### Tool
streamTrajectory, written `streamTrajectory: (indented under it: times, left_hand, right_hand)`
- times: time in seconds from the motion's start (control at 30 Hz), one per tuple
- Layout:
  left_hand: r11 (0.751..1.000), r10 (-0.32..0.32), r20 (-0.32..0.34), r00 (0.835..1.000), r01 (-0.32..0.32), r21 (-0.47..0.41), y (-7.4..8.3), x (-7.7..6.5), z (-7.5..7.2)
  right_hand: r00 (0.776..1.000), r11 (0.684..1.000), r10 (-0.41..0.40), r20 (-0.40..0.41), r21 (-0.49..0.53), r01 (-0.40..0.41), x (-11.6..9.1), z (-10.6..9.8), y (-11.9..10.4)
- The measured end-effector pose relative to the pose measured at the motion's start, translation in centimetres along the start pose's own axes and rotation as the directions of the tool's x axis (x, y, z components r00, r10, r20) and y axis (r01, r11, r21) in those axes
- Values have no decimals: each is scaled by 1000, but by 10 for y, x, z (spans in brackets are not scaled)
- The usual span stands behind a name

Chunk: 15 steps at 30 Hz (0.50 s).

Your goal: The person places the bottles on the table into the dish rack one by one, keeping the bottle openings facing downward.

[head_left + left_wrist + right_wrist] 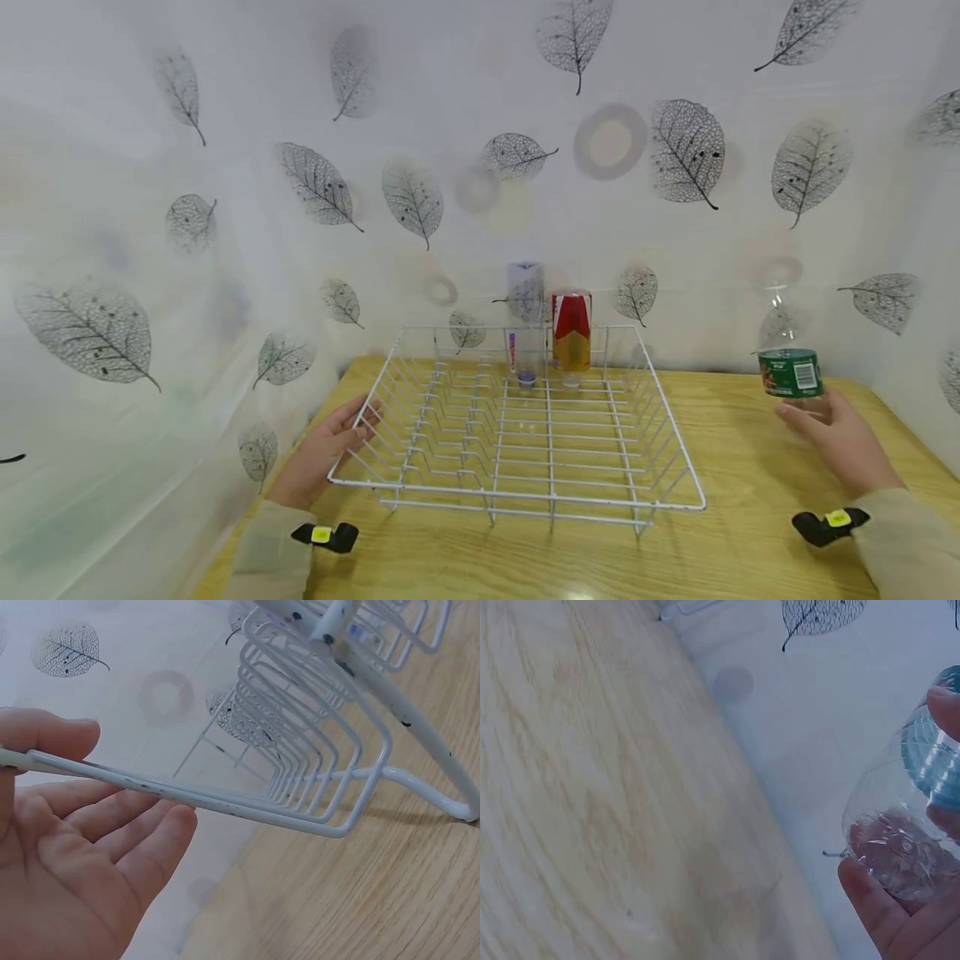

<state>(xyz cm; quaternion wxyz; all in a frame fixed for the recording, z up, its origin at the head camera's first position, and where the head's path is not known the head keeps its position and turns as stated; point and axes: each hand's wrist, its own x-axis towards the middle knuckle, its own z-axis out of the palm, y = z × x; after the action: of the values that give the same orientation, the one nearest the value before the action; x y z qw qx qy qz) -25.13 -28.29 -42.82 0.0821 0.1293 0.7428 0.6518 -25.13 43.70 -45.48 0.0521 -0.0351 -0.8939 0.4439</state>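
Note:
A white wire dish rack (pixel 551 498) stands on the wooden table. My left hand (pixel 326 454) holds its left side. In the left wrist view the thumb (pixel 56 739) lies over the rack's top wire, with the other fingers stretched beneath it. To the right of the rack, my right hand (pixel 847 437) grips a clear plastic bottle (pixel 789 371) with a green label, low near its base. The bottle is upright, tilted slightly. In the right wrist view the bottle's see-through base (pixel 904 855) shows, fingers curled around it.
At the rack's far end stand a clear bottle (pixel 525 317) with a purple cap downward and a bottle with a red and gold label (pixel 572 329), its neck pointing down. A leaf-print curtain (pixel 480 208) hangs behind and beside the table (pixel 727 467).

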Motion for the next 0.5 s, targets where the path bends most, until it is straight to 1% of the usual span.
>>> streamTrajectory:
  times: [0.1, 0.23, 0.33, 0.43, 0.5]
  left_hand:
    - [999, -19, -17, 1000, 19, 33, 2, -2, -1]
    - [994, -45, -40, 998, 48, 93, 5, -3, -1]
    - [987, -47, -48, 998, 54, 151, 10, -3, 1]
    - [974, -36, -59, 998, 48, 223, 19, -4, 6]
    - [952, -14, -78, 997, 37, 305, 28, -5, 12]
  right_hand:
    - [997, 996, -67, 34, -49, 68, -2, 4, -19]
    - [990, 989, -121, 68, -81, 126, -6, 10, -43]
    - [983, 981, -159, 90, -95, 167, -10, 13, -60]
    - [975, 970, -193, 114, -124, 207, -14, 16, -78]
    - [967, 961, -218, 134, -142, 236, -17, 18, -90]
